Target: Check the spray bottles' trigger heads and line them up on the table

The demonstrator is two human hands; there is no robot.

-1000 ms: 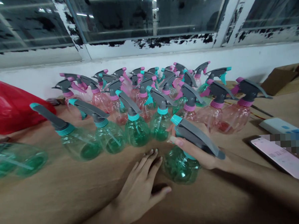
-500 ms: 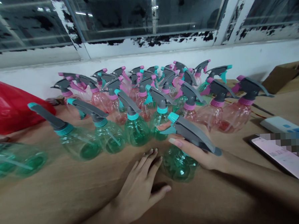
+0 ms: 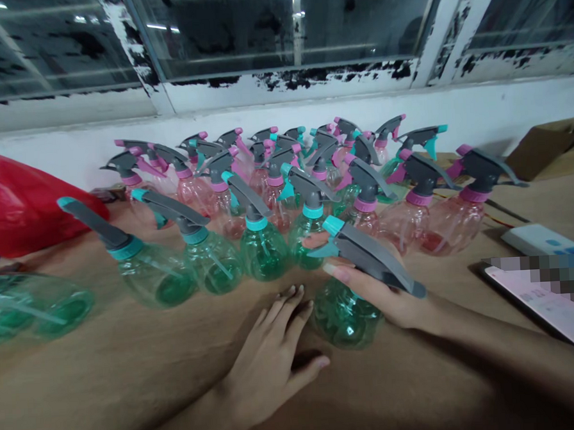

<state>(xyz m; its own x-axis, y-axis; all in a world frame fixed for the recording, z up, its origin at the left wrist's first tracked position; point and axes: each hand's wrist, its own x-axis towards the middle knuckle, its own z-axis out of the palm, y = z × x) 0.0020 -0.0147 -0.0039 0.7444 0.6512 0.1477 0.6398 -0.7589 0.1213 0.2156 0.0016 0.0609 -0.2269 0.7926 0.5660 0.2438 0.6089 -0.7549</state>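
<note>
My right hand [image 3: 372, 287] is wrapped round the neck of a green spray bottle [image 3: 346, 318], just under its grey and teal trigger head. The bottle is upright and its nozzle points to the left and away from me. Flat on the tabletop beside it lies my left hand [image 3: 272, 354], fingers stretched out and thumb apart, holding nothing. Just beyond my hands stands a row of green spray bottles, among them one with a teal collar [image 3: 264, 251]. Part of my right hand is hidden behind the trigger head.
Behind the green row crowd several pink spray bottles [image 3: 453, 222] and more green ones. A red plastic bag [image 3: 31, 203] sits at the left. On the right are a phone [image 3: 536, 298], a white box-like device [image 3: 543, 239] and a cardboard box [image 3: 548, 147]. A wall with windows closes the back.
Almost nothing differs. The view has shifted very slightly; both hands and the held spray bottle keep the same places.
</note>
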